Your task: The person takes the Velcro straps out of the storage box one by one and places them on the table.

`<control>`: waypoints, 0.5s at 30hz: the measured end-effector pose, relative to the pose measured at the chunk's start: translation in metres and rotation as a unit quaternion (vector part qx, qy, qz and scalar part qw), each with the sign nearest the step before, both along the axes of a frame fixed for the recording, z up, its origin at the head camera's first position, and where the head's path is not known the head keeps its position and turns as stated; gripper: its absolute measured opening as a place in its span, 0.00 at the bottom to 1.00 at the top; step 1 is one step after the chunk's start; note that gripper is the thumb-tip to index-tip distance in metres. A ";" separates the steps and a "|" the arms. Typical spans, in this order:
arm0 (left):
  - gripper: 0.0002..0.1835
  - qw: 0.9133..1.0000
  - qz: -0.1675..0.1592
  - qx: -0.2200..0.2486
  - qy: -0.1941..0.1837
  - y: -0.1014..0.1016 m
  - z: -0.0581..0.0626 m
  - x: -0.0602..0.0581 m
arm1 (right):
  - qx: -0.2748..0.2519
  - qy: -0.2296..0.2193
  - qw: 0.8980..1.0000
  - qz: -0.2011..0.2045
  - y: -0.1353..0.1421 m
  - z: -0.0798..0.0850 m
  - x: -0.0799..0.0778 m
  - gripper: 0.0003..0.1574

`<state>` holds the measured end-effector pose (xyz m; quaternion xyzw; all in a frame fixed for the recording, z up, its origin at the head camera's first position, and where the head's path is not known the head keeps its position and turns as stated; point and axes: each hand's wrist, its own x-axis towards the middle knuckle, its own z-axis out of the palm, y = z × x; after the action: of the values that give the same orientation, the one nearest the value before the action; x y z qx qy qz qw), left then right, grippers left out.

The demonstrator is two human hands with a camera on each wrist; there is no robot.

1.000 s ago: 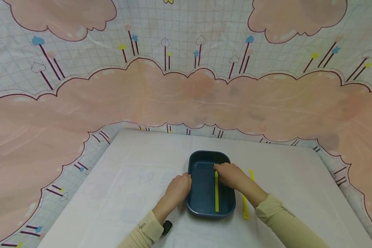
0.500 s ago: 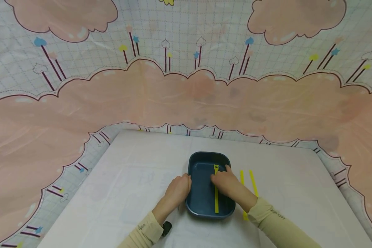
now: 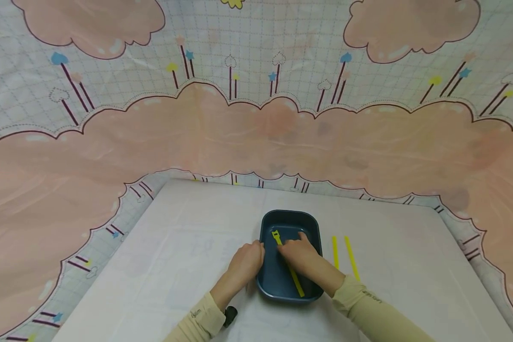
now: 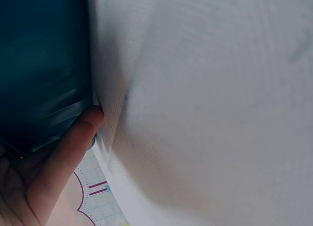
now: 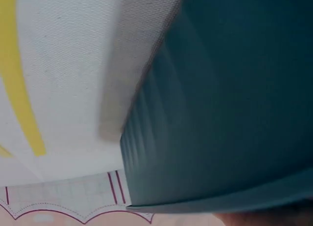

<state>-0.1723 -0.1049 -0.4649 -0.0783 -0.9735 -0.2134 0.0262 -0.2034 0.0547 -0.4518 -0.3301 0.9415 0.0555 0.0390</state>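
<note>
A dark blue, rounded rectangular tray (image 3: pixel 267 280) lies on the white tabletop in the head view. My left hand (image 3: pixel 245 262) grips its left rim; the left wrist view has a digit of that hand (image 4: pixel 66 160) pressed along the tray's outer wall (image 4: pixel 44 64). Inside the tray, a yellow strap with a slotted head (image 3: pixel 297 282) slants from upper left to lower right. The fingertips of my right hand (image 3: pixel 301 256) pinch it below the head, covering part of it. In the right wrist view the tray wall (image 5: pixel 210 113) hides most of that hand.
Two more yellow straps (image 3: pixel 351 254) lie side by side on the tabletop (image 3: pixel 188 247), right of the tray and partly behind my right forearm. A small black object (image 3: pixel 230 316) is beside my left sleeve. A patterned cloth (image 3: pixel 256 137) hangs behind the table.
My right hand has moved down from the strap's head and then left. The strap's head has swung left, so the strap now slants. My left hand stays at the rim.
</note>
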 end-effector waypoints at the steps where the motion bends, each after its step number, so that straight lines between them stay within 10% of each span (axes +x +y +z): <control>1: 0.16 1.000 0.000 -0.001 0.000 0.000 0.000 0.000 | 0.000 0.005 1.000 0.005 -0.001 -0.001 0.000 0.14; 15: 0.17 0.999 0.009 0.004 -0.035 0.001 0.002 -0.001 | -0.031 -0.004 0.999 0.020 -0.017 -0.006 -0.001 0.12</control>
<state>-0.1733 -0.1040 -0.4631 -0.0616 -0.9736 -0.2197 -0.0058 -0.2043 0.0375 -0.4574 -0.3502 0.9358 0.0257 0.0311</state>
